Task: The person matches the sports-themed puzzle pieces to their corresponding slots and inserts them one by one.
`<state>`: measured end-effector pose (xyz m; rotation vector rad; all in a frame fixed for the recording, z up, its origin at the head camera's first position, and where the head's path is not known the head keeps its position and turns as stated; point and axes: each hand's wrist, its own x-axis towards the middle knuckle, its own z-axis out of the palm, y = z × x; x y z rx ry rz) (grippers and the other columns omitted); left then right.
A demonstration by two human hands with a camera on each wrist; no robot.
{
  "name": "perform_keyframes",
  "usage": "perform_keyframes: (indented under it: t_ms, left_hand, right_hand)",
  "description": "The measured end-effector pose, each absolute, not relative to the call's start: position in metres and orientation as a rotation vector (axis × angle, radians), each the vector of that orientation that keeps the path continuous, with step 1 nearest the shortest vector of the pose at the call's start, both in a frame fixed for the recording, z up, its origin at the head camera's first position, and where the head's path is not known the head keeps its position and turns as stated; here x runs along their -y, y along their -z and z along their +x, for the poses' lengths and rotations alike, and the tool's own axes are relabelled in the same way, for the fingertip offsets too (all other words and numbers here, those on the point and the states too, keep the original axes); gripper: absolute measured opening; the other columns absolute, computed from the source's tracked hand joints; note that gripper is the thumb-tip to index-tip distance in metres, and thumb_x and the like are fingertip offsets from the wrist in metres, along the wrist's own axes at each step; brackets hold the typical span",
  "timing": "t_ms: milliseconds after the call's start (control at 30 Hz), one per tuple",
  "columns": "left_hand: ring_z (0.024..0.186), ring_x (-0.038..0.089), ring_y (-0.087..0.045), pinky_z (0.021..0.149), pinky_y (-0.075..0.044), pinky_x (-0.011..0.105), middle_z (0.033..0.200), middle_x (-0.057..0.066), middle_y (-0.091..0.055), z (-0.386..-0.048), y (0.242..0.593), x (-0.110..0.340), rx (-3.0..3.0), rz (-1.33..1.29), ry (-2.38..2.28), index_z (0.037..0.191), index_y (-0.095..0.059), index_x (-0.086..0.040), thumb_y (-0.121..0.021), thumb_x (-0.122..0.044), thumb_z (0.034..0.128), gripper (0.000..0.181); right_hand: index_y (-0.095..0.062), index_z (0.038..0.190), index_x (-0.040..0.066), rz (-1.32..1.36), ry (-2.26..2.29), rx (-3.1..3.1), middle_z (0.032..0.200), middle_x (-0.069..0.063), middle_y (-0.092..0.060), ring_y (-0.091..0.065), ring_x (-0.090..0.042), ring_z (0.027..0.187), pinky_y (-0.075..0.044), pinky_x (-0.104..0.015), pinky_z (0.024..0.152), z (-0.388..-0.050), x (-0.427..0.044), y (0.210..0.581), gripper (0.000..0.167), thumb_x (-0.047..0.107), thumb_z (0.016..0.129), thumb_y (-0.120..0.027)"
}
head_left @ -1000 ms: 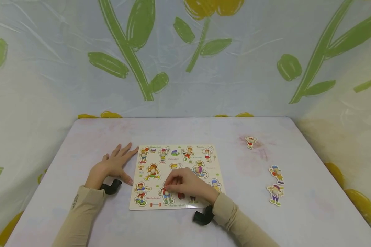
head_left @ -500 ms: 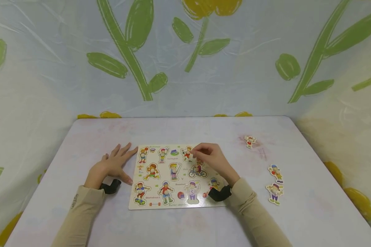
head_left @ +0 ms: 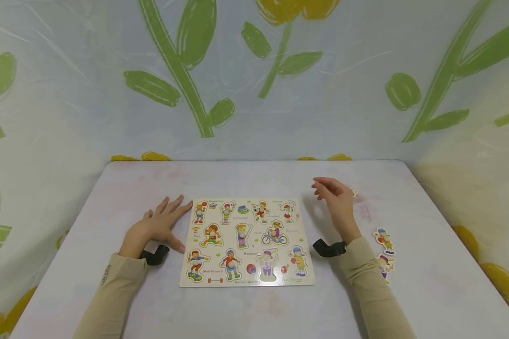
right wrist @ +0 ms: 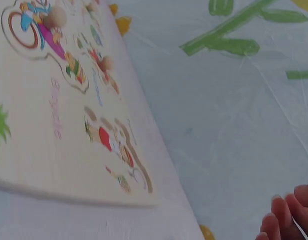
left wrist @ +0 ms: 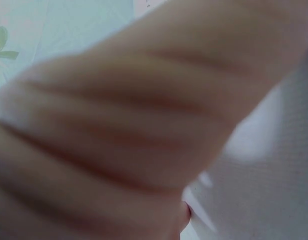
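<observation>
A wooden peg puzzle board [head_left: 222, 256] with printed sports figures lies in mid-table in the head view. My left hand [head_left: 154, 228] rests at its left side with fingers spread, fingertip and thumb near the edge. To the right of the board my right hand [head_left: 338, 205] hovers over the table, fingers loosely bent and nothing between them. Just behind it a small puzzle piece [head_left: 355, 193] is mostly hidden. Bare recesses show at the tennis figure [right wrist: 111, 145] and the baseball figure [head_left: 267, 268]. Knobbed pieces such as the cyclist [right wrist: 51, 30] sit in others.
Two loose puzzle pieces lie at the right, a blue-capped figure [head_left: 383, 241] and a purple-capped figure [head_left: 385, 267] partly behind the right sleeve [head_left: 371, 268]. A flower-printed curtain [head_left: 322, 117] stands behind the table. The left wrist view is mostly blurred skin.
My right hand has moved from the lower middle of the board, over its upper right, to beyond its right edge near the small loose piece. The left hand has stayed put.
</observation>
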<state>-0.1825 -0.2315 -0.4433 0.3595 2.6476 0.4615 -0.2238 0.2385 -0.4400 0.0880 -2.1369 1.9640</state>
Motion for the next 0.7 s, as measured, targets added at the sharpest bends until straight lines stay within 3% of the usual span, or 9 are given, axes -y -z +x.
perform_keyframes:
  t_ms: [167, 333, 500, 700]
  left_hand:
    - [0.148, 0.047, 0.009, 0.106, 0.001, 0.079, 0.167, 0.010, 0.001, -0.187, 0.449, 0.232, -2.653, 0.365, -0.465, 0.160, -0.020, -0.023, -0.088, -0.065, 0.0432, 0.142]
    - [0.148, 0.047, 0.009, 0.106, 0.001, 0.079, 0.167, 0.011, 0.000, -0.186, 0.450, 0.233, -2.660, 0.368, -0.464, 0.160, -0.020, -0.023, -0.088, -0.064, 0.0446, 0.140]
    - [0.148, 0.047, 0.010, 0.106, 0.002, 0.079, 0.167, 0.012, 0.000, -0.185, 0.448, 0.232, -2.653, 0.364, -0.479, 0.160, -0.020, -0.022, -0.089, -0.064, 0.0453, 0.140]
    - [0.148, 0.046, 0.011, 0.106, 0.003, 0.079, 0.167, 0.011, 0.002, -0.184, 0.444, 0.229, -2.639, 0.356, -0.488, 0.160, -0.019, -0.022, -0.089, -0.063, 0.0464, 0.140]
  right_hand:
    - [-0.070, 0.115, -0.006, -0.201, -1.831, 1.980, 0.095, 0.002, -0.071, -0.060, -0.011, 0.080, -0.050, -0.017, 0.066, -0.230, -0.260, 0.450, 0.026, 0.009, 0.094, -0.067]
    - [-0.073, 0.114, 0.001, -0.494, -1.626, 1.946, 0.096, 0.011, -0.063, -0.054, -0.003, 0.082, -0.043, -0.014, 0.066, -0.231, -0.273, 0.460, 0.024, 0.011, 0.094, -0.065]
    - [-0.068, 0.125, 0.003, -0.640, -1.610, 1.976, 0.109, 0.007, -0.055, -0.048, -0.002, 0.089, -0.041, -0.017, 0.074, -0.230, -0.281, 0.467, 0.032, 0.013, 0.095, -0.061]
    - [-0.061, 0.132, 0.003, -0.622, -1.543, 2.145, 0.115, -0.003, -0.052, -0.046, -0.007, 0.098, -0.039, -0.020, 0.082, -0.229, -0.288, 0.472, 0.038, 0.014, 0.096, -0.057]
